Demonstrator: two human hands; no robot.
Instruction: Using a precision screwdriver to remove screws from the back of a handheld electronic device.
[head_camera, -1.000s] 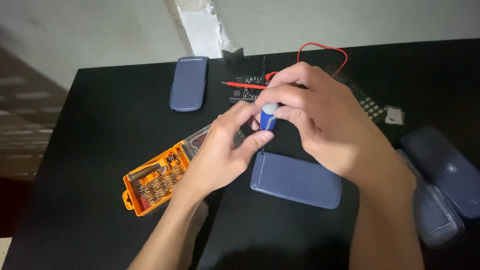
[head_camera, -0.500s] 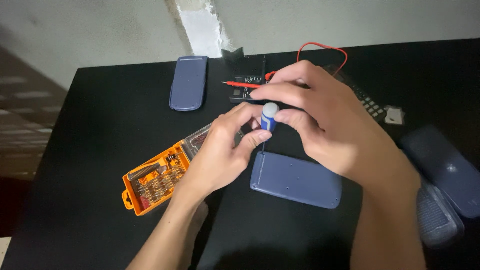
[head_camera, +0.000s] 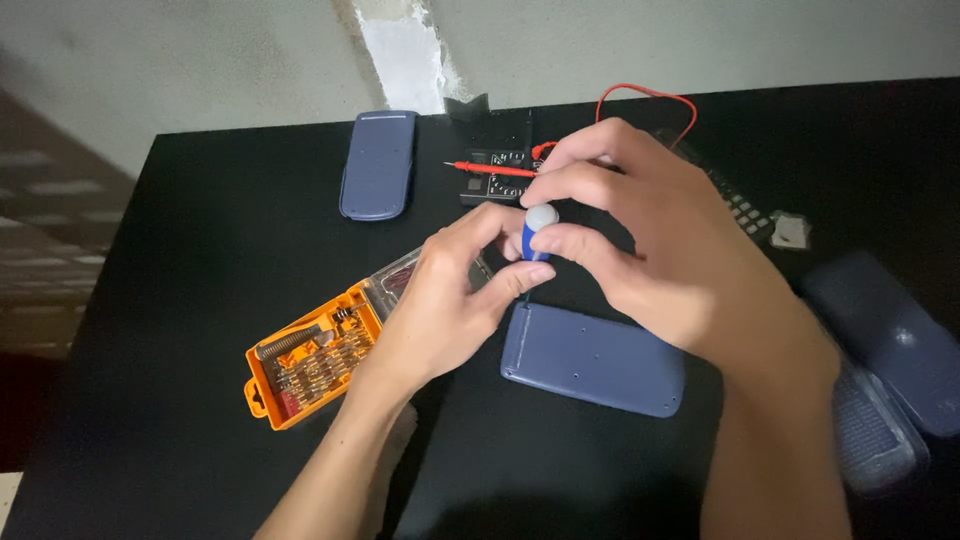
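On a black table (head_camera: 200, 250) by a pale wall, both hands are meeting mid-table: right hand (head_camera: 650, 250) fingers pinching a blue precision screwdriver (head_camera: 536, 232) upright, left hand (head_camera: 450, 300) fingertips closing on its lower shaft to steady it, w/ orange bit case (head_camera: 310, 365) lying open near-left for reach.

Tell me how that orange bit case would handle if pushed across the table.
The orange bit case lies flat and open on the black table, so it would probably slide rather than tip. Its clear lid looks hinged open and may flap. The small bits inside could rattle or spill if it is shoved hard.
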